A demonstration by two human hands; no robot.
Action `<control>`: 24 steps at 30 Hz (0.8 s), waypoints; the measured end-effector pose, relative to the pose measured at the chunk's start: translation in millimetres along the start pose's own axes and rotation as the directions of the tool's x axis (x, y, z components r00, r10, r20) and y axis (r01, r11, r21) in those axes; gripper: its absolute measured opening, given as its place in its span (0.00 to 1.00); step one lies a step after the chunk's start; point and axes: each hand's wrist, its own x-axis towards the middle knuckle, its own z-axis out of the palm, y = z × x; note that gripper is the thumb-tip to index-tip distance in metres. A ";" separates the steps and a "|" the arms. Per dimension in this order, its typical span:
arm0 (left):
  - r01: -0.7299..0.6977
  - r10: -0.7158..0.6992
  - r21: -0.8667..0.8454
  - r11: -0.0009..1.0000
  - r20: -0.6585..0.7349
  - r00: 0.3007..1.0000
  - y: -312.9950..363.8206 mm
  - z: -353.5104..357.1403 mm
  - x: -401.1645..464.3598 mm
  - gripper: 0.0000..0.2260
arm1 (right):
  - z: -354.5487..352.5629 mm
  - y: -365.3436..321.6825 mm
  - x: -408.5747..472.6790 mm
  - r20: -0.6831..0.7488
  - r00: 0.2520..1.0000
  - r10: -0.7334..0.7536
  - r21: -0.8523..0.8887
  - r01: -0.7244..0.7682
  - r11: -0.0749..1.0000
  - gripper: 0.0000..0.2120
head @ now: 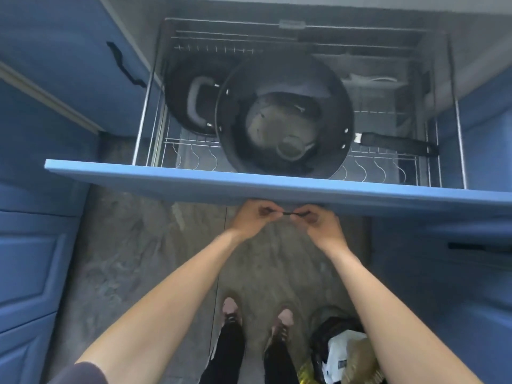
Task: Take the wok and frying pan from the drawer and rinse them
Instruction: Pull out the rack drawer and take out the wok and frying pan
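Observation:
The blue drawer [194, 181] stands pulled out, with a wire rack inside. A large dark wok [327, 87] lies in its middle, holding a glass lid [277, 126]; its long black handle [399, 144] points right. Behind it to the left, partly covered by the wok, sits the dark frying pan [180, 90] with a grey loop handle [195, 102]. Both of my hands are under the drawer front. My left hand [253, 218] and my right hand [321, 224] are each closed on the thin black drawer handle [291, 213].
Blue cabinet doors flank the drawer on both sides, each with a black handle [122, 62]. The floor below is grey marbled tile. My feet [232, 311] stand under the drawer, and a bin with a dark bag [340, 353] sits by my right foot.

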 end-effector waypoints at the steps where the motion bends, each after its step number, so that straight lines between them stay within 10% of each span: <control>1: 0.003 -0.003 0.011 1.000 0.002 1.000 -2.9 2.1 -3.9 0.07 | 0.8 2.4 -4.8 0.007 1.000 0.006 0.004 -0.006 1.000 0.03; 10: 0.084 -0.080 0.177 0.981 -0.030 0.996 -8.4 16.1 -38.1 0.07 | 11.2 9.5 -32.2 0.007 0.998 0.056 -0.041 -0.056 0.998 0.04; 15: -0.018 -0.096 0.467 0.884 0.219 0.971 14.9 5.7 -74.2 0.22 | -2.1 -15.2 -47.8 0.142 0.983 0.117 -0.261 -0.077 0.962 0.17; 21: -0.123 0.072 0.219 0.968 0.228 0.971 121.8 -104.8 -201.6 0.09 | -93.0 -87.5 -149.0 0.464 0.878 0.120 -0.249 -0.001 0.968 0.09; 24: -0.211 0.192 0.228 0.950 0.103 0.976 187.6 -178.0 -206.1 0.09 | -153.4 -150.2 -176.7 0.392 0.920 0.024 -0.107 0.020 0.994 0.08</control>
